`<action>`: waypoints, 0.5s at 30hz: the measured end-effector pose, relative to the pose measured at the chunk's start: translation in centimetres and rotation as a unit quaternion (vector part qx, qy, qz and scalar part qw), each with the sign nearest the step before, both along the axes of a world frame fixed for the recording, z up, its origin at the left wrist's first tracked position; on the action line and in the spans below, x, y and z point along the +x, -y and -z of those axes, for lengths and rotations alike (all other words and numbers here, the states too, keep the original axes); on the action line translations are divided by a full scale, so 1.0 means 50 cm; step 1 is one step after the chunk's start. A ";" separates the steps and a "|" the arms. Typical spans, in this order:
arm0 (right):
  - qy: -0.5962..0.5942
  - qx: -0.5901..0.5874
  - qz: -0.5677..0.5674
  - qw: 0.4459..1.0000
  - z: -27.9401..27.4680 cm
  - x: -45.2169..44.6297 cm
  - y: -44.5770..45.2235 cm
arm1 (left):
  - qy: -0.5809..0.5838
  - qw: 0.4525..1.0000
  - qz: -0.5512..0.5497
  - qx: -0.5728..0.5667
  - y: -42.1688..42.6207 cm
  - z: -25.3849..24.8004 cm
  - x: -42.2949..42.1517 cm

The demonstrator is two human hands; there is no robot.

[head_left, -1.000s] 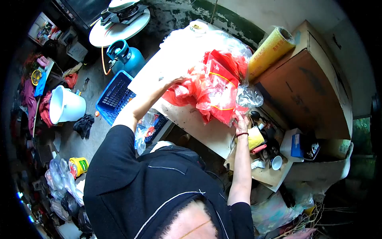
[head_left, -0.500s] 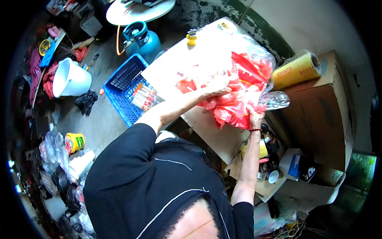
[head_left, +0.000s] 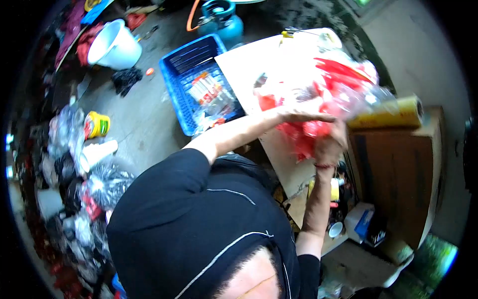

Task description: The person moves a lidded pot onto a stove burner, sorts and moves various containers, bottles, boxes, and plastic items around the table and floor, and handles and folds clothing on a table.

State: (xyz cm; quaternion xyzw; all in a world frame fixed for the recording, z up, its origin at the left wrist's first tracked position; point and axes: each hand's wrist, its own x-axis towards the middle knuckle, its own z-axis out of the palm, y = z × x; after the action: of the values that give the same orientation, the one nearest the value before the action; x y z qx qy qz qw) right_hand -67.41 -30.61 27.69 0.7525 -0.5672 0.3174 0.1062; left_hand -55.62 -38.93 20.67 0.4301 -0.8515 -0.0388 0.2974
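A bunch of thin red plastic bags (head_left: 301, 137) lies crumpled over the edge of the pale tabletop (head_left: 279, 154), with glossy red film and clear plastic behind it. My left hand (head_left: 303, 110) reaches across from the left and is closed on the red plastic, one digit stretched toward the other hand. Its upper fingers are washed out by glare. My right hand (head_left: 332, 142), with a dark red bracelet at the wrist, is closed around the right side of the bunch. Both hands are close together and slightly blurred.
Left of the table stands a blue crate (head_left: 181, 94) holding packaged goods. Behind it is a blue gas cylinder (head_left: 224, 25). A roll of yellow-wrapped film (head_left: 391, 113) rests on a cardboard box (head_left: 398, 174) at right. A white bucket (head_left: 115, 47) and plastic bags (head_left: 107, 182) are on the floor.
The head view has shifted, so the crate and bucket appear further right and higher. My hands have come closer together on the red bags, and the bunch looks more gathered.
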 end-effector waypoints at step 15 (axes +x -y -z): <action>-0.213 0.136 -0.033 0.967 0.019 0.138 -0.058 | -0.393 0.879 0.056 0.262 -0.133 0.001 0.121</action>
State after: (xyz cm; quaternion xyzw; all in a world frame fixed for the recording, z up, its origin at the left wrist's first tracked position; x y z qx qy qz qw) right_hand -60.48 -27.70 26.75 0.8284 -0.5443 0.0728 0.1103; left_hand -49.58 -32.30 20.62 0.3935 -0.6456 -0.4434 0.4814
